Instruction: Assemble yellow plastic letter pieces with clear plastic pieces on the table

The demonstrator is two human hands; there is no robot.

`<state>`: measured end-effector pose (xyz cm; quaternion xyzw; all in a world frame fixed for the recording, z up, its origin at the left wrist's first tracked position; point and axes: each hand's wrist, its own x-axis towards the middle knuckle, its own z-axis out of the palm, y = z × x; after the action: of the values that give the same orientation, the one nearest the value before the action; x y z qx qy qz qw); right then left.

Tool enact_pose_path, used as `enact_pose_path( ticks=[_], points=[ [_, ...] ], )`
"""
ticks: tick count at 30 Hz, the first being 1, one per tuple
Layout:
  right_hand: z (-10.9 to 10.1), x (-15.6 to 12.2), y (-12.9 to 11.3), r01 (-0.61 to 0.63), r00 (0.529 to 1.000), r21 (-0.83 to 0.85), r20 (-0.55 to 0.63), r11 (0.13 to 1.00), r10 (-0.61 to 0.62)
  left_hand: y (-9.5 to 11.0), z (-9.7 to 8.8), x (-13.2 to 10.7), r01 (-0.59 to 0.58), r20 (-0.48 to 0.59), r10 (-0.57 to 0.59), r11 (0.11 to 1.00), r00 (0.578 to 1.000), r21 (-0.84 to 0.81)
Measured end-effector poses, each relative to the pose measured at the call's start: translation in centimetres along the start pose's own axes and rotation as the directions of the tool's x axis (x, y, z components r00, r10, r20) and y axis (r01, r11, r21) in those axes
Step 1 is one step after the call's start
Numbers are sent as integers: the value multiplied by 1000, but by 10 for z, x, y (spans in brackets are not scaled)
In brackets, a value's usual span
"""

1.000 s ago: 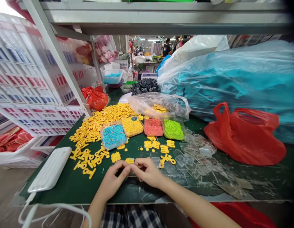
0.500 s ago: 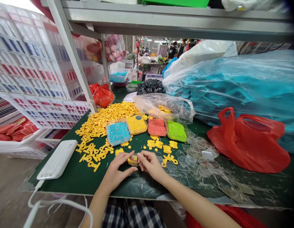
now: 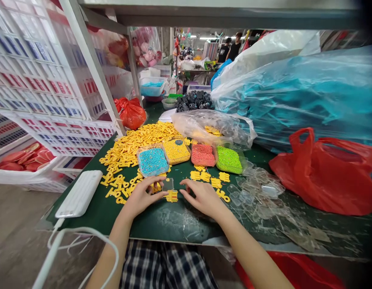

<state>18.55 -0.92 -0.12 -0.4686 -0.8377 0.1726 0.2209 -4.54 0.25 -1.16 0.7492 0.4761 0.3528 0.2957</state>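
My left hand (image 3: pixel 141 196) pinches the left edge of a small clear case (image 3: pixel 168 185) with its thumb and forefinger. The case's lid stands up over a yellow plastic part (image 3: pixel 172 196) that lies on the green table (image 3: pixel 161 220). My right hand (image 3: pixel 204 197) rests flat just to the right of it, fingers spread and holding nothing. Loose yellow parts (image 3: pixel 207 177) lie just beyond my hands. Behind them stands a row of small trays of beads: blue (image 3: pixel 152 161), yellow (image 3: pixel 176 150), red (image 3: pixel 203 154) and green (image 3: pixel 228 159).
A heap of yellow parts (image 3: pixel 134 141) covers the left of the table; clear cases (image 3: pixel 258 192) are strewn on the right. A white power bank (image 3: pixel 80 193) lies at the left edge. A red bag (image 3: pixel 324 176), blue wrapped bundles (image 3: pixel 294 92) and white crates (image 3: pixel 38 80) hem the table in.
Both hands held the small case together, lifted near the table's front. Now it sits on the table with its lid up, my right hand has let go and lies flat.
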Motion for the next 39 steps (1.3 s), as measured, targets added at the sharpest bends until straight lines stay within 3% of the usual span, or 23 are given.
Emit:
enact_pose_path(
  ticks=[4, 8, 23, 30, 39],
  points=[
    [-7, -2, 0, -1, 996, -84, 93, 996, 8, -2, 10, -4, -11, 97, 13, 1000, 995, -23],
    [-4, -2, -2, 28, 983, -98, 185, 995, -9, -2, 13, -8, -18, 124, 18, 1000, 992, -4],
    [11, -1, -3, 65, 980, -188, 195, 980, -27, -2, 12, -7, -29, 243, -21, 979, 970, 202],
    [10, 0, -4, 60, 980, -178, 200, 982, -23, 0, 9, -8, -35, 218, -25, 962, 976, 270],
    [13, 6, -8, -64, 955, -224, 270, 973, 125, 2, 4, -2, -164, 303, 39, 901, 952, 402]
  ],
)
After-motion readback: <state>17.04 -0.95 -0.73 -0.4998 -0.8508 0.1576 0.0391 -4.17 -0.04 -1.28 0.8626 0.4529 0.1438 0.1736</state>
